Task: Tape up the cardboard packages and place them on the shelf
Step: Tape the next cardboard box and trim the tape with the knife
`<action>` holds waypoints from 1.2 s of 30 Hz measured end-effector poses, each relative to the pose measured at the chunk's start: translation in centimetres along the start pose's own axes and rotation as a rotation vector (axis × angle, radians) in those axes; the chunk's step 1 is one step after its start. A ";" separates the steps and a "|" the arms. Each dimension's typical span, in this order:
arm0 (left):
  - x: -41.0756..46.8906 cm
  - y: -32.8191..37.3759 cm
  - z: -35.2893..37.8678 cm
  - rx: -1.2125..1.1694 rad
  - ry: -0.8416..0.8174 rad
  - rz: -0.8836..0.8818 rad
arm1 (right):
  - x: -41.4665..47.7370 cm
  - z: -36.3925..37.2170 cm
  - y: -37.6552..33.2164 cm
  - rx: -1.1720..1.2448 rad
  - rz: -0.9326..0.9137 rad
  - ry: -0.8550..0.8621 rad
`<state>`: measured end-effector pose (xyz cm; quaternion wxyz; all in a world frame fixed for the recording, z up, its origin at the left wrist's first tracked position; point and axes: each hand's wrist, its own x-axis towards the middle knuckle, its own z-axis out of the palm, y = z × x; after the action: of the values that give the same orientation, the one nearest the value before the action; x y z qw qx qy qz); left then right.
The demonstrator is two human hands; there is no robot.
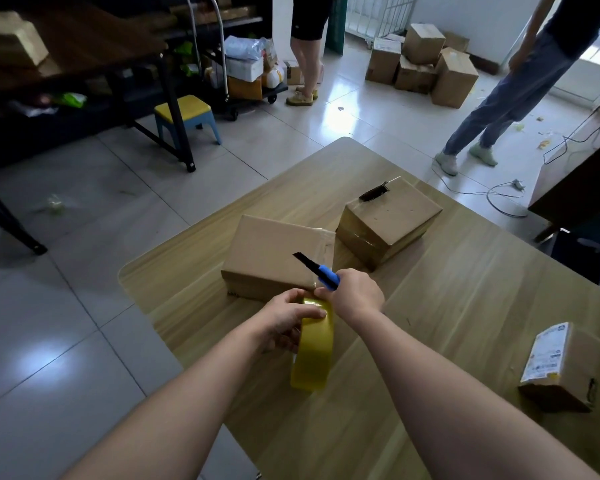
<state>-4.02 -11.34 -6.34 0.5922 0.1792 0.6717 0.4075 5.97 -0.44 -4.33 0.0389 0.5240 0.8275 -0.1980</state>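
Observation:
A flat cardboard package (274, 252) lies on the wooden table (465, 306) just beyond my hands. My left hand (284, 318) grips a yellowish roll of packing tape (314, 355), held upright at the package's near edge. My right hand (355, 292) holds a blue utility knife (321, 271), its black blade pointing up and left over the package, while its fingers touch the tape end. A second, cube-like box (388, 220) stands behind to the right with a black object (373, 192) on top. A small labelled box (551, 368) sits at the table's right side.
Two people stand on the tiled floor beyond the table: one at the back (307, 46), one at the right (520, 84). Stacked cartons (426, 64) lie between them. A dark shelf unit (77, 57), a yellow-topped stool (186, 116) and a loaded trolley (250, 71) are at the left. Cables (499, 192) trail across the floor.

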 end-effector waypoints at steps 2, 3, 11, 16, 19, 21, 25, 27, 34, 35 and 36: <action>-0.2 0.0 0.0 0.005 -0.008 0.006 | -0.1 -0.1 -0.2 -0.065 -0.023 0.014; -0.3 0.1 -0.1 0.009 -0.012 0.007 | -0.1 -0.1 -0.3 -0.089 -0.035 0.019; -1.2 -0.3 -0.1 0.033 -0.050 -0.009 | -0.5 0.2 -0.1 -0.132 -0.052 0.011; -0.8 -0.9 -0.4 0.012 -0.045 -0.018 | -0.6 0.6 0.9 -0.026 -0.005 -0.027; -1.1 -1.0 -0.6 0.041 -0.073 -0.005 | -1.1 0.9 1.9 -0.010 -0.040 -0.024; -1.3 -1.0 -0.7 0.052 -0.094 0.009 | -1.5 1.0 2.8 -0.006 -0.058 -0.037; -1.8 -1.3 -1.2 0.068 -0.110 0.029 | -2.2 1.7 4.7 0.009 -0.052 -0.093; -2.1 -1.5 -1.3 0.071 -0.110 0.050 | -2.6 2.1 5.5 -0.039 -0.037 -0.136; -3.1 -2.1 -1.4 0.069 -0.105 0.092 | -4.0 4.4 6.3 -0.206 -0.026 -0.359; -3.2 -2.1 -1.4 0.075 -0.105 0.096 | -4.2 4.7 6.3 -0.209 -0.022 -0.380; -3.4 -2.2 -1.4 0.079 -0.103 0.099 | -4.4 5.0 6.2 -0.218 -0.020 -0.400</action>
<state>-3.99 -15.53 -5.84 0.5973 0.2563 0.6463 0.3998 12.70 -3.68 -9.52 0.2566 0.4589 0.8249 -0.2076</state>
